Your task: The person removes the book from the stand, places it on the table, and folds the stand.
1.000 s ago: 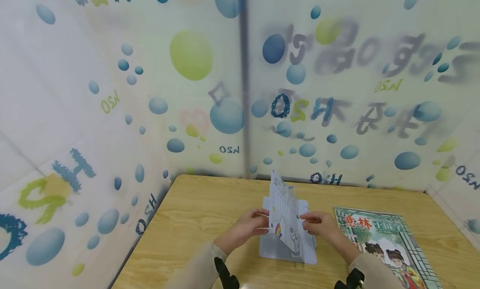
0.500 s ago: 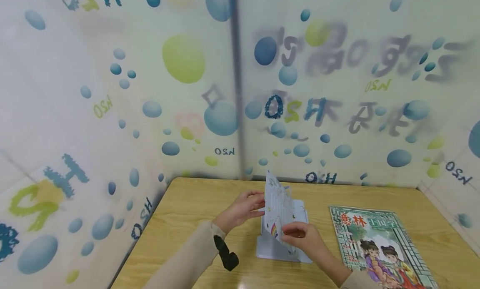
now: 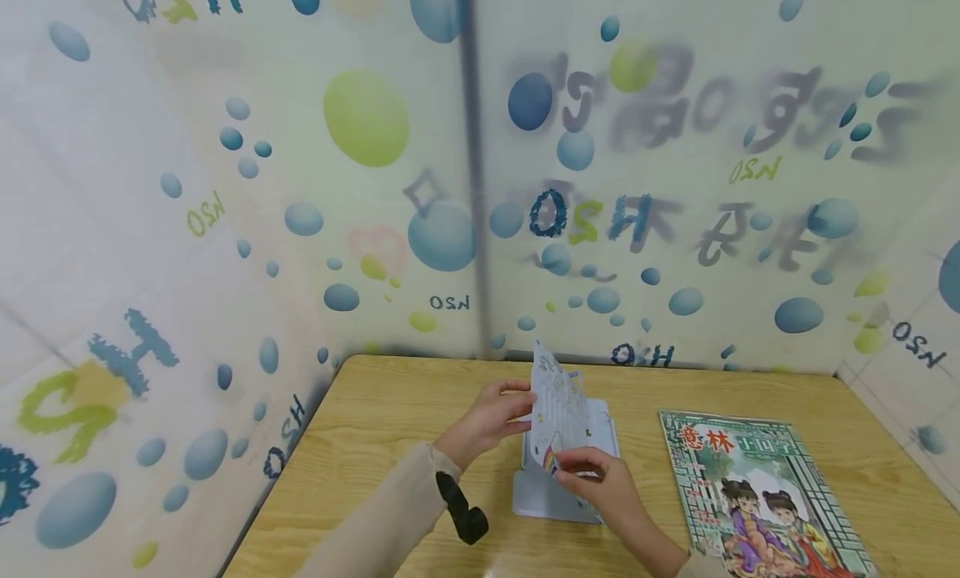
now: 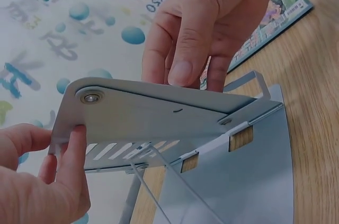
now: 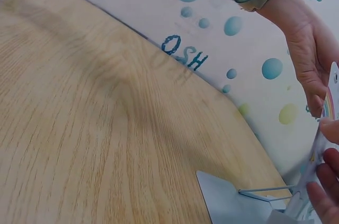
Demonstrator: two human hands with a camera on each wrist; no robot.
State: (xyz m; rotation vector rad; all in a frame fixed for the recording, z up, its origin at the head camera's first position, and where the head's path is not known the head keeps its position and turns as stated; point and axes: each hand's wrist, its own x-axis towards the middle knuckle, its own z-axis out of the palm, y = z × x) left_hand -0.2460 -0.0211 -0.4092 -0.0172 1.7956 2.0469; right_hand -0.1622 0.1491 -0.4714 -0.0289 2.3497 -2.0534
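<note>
A book stand (image 3: pixel 558 403) of pale metal stands on the table, its printed back panel raised steeply above a flat base (image 3: pixel 547 496). Stars and a rainbow decorate the panel's front. My left hand (image 3: pixel 487 419) pinches the panel's left side; in the left wrist view, thumb and fingers of the left hand (image 4: pixel 47 171) grip a corner. At the panel's lower near corner, by the rainbow, my right hand (image 3: pixel 600 482) pinches the edge. Wire support legs (image 4: pixel 175 176) run from the panel's back towards the base (image 4: pixel 238 176). The right hand's fingertips (image 5: pixel 324 197) are partly cut off in the right wrist view.
To the right lies a magazine (image 3: pixel 757 486) with two drawn figures on its cover. The wooden table (image 3: pixel 420 394) ends at a bubble-printed curtain (image 3: pixel 375 228) behind and at the left. A black wrist strap (image 3: pixel 461 507) is on the left sleeve.
My right hand has moved from the stand's right side to the panel's near lower corner. The left hand has shifted slightly up the panel. The head view has turned a little right.
</note>
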